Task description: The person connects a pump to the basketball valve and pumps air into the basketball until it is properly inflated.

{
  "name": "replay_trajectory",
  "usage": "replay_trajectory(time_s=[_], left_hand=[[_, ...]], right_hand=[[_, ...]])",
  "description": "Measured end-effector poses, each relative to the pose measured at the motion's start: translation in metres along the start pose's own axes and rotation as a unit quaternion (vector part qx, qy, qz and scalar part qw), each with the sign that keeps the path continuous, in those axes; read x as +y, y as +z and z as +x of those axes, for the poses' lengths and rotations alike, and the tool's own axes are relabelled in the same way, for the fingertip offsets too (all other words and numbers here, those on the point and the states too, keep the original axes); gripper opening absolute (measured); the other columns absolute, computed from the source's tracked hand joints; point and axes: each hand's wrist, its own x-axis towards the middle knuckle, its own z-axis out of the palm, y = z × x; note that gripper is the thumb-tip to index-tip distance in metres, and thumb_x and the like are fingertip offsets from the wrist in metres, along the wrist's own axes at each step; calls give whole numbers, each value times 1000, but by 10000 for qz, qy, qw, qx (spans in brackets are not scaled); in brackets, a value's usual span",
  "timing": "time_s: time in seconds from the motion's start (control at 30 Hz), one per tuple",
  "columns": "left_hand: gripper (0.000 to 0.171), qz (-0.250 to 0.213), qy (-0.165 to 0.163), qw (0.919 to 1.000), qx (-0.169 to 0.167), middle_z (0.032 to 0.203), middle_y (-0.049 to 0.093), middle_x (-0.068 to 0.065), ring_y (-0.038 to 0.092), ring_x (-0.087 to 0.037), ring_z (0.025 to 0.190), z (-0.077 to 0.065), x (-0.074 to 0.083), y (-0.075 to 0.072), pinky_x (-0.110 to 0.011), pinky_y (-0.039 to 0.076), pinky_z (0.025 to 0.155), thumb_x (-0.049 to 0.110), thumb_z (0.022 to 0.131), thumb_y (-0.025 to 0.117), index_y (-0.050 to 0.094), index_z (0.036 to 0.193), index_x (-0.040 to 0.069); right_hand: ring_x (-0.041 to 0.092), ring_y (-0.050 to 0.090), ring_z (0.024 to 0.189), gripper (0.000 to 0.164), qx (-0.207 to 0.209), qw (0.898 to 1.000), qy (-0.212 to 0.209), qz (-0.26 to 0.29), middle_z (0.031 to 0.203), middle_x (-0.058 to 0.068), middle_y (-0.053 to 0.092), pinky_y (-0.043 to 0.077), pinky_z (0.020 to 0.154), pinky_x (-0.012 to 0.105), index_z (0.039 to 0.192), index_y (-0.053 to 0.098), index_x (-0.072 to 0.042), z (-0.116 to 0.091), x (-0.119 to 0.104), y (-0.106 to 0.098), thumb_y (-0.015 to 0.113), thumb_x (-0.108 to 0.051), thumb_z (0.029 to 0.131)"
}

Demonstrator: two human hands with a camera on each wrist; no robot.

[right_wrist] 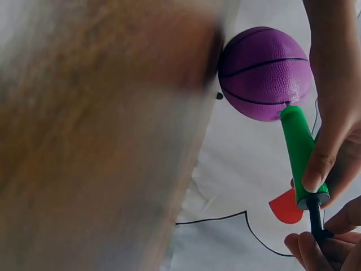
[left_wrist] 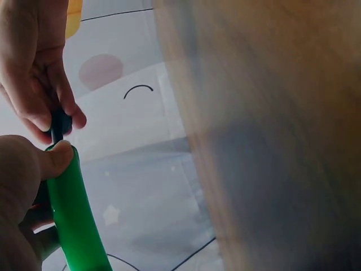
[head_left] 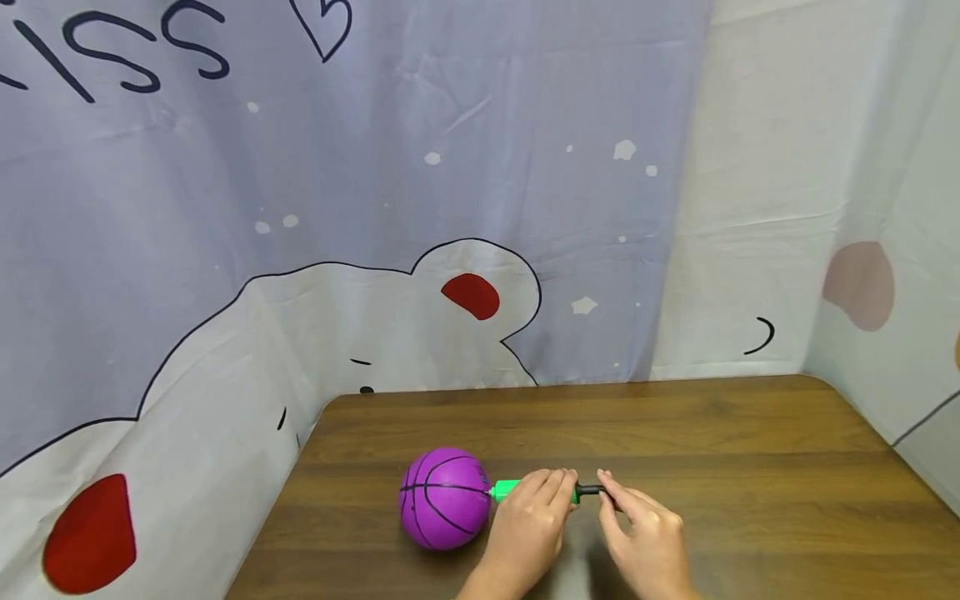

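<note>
A small purple basketball (head_left: 444,500) with black lines sits on the wooden table. Against its right side is the nozzle end of a green hand pump (head_left: 506,490), lying roughly level. My left hand (head_left: 531,518) grips the pump's green barrel, thumb near the collar in the right wrist view. To the right of it, my right hand (head_left: 643,533) pinches the black handle (right_wrist: 320,234) at the end of the pump's rod. A short length of black rod (head_left: 591,490) shows between the two hands. The needle's tip is hidden at the ball.
The brown wooden table (head_left: 750,467) has rounded far corners. Behind and beside it hangs a printed cloth (head_left: 570,208) with bear outlines, reaching down to the table's back edge. Bare tabletop lies right of the hands.
</note>
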Motion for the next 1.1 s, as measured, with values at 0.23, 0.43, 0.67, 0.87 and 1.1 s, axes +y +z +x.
replay_trajectory(time_s=[0.23,0.43,0.67,0.87,1.1], left_hand=[[34,-306,-312,9980,-465,109,74,2,69,-11,99,0,-4,-5,-25,56,94,29,89,73,72,116,10],[32,-353,-464,9962,-649,110,73,3,68,-11,101,-2,-11,-10,-25,55,96,29,91,71,71,118,11],[34,-412,-599,9941,-802,113,73,3,67,-11,105,-4,-19,-14,-26,52,101,28,91,74,70,121,12],[37,-481,-561,9953,-622,113,73,0,68,-13,103,-4,-22,-13,-29,54,99,27,88,77,70,120,10],[35,-307,-480,9969,-547,112,74,0,69,-14,102,-4,-18,-12,-28,55,97,27,89,74,71,118,9]], right_hand=[[14,73,64,39,-81,9994,15,326,90,10,78,56,62,11,101,78,2,3,-1,1,80,14,64],[10,72,64,32,-122,9993,335,109,87,9,78,54,66,8,102,79,-2,9,10,-16,74,7,72],[8,71,64,31,88,9986,386,-363,80,5,77,54,61,12,101,81,-6,13,25,-33,73,2,72],[-3,68,68,32,148,9979,470,-417,81,4,78,52,65,9,101,81,-7,13,29,-39,73,2,72],[4,70,67,33,98,9981,455,-397,84,5,78,53,66,9,102,81,-7,13,26,-38,74,4,72]])
